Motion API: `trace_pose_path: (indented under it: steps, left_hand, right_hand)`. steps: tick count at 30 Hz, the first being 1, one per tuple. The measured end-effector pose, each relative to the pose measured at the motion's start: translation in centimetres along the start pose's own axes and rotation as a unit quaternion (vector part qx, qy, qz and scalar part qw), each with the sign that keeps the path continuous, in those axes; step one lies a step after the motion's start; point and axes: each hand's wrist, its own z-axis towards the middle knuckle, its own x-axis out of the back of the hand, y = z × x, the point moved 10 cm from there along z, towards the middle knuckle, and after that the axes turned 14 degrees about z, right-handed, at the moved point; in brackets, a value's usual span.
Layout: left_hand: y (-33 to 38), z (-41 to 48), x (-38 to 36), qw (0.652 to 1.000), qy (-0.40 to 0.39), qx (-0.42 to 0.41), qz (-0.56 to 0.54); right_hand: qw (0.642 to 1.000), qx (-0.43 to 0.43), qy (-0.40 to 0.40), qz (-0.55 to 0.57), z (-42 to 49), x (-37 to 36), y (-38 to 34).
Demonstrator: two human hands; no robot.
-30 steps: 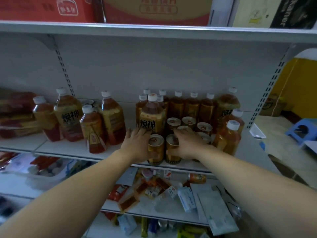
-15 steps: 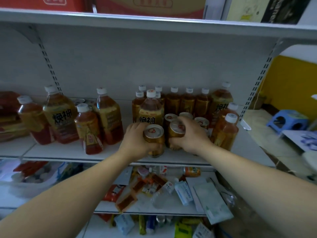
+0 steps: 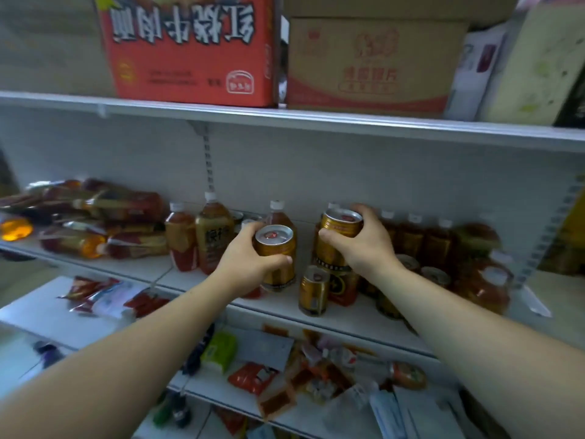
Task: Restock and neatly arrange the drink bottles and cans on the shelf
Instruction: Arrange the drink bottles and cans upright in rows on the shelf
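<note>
My left hand (image 3: 245, 259) grips a gold can (image 3: 278, 258) and holds it above the middle shelf (image 3: 332, 318). A second gold can (image 3: 337, 239) is gripped by my right hand (image 3: 364, 240), raised a little higher. Below them a third gold can (image 3: 313, 289) stands on the shelf beside a red-labelled bottle (image 3: 343, 288). Tea bottles with white caps (image 3: 212, 236) stand to the left. More bottles (image 3: 438, 245) and cans (image 3: 435, 277) fill the right part, blurred.
Packs of bottles (image 3: 104, 223) lie on their sides at the shelf's left. A red carton (image 3: 190, 49) and a brown carton (image 3: 370, 61) sit on the top shelf. The lower shelf (image 3: 221, 394) holds scattered snack packets.
Both hands have lifted their cans off the shelf and carried them leftward and up. The view has swung left and upward, showing the cartons above.
</note>
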Motion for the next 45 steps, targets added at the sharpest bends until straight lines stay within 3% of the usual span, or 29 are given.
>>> trace_pose_path:
  steps: [7,13,20,29,35,38,45]
  left_hand:
    - [-5.9,-2.7,7.6,0.99,0.075,0.095,0.07]
    - [-11.5,-3.2,11.9,0.983,0.091,0.13,0.089]
    - [-19.2,0.8,14.1,0.99,0.029,0.093,0.105]
    - [-25.0,6.8,11.5,0.988,-0.124,0.044,0.08]
    - [-25.9,7.2,9.4,0.987,-0.142,0.024,0.065]
    - [-27.0,7.9,9.4,0.988,-0.112,0.055,0.087]
    - [-27.5,9.1,9.3,0.987,-0.115,0.011,0.109]
  right_hand:
    - [0.991,0.01,-0.123,0.051,-1.2,-9.7,-1.8]
    - [0.985,0.0,-0.168,0.037,-1.8,-17.4,-1.1]
    - [0.988,-0.057,-0.145,-0.001,-1.9,-26.5,2.9]
    - [0.988,-0.139,-0.01,-0.067,-2.3,-30.0,8.4]
    - [0.976,-0.174,-0.013,-0.13,-1.8,-30.4,10.9]
    - [0.971,-0.179,-0.027,-0.158,-1.6,-30.6,11.9]
    - [0.956,-0.192,-0.055,-0.216,-0.7,-31.0,12.0]
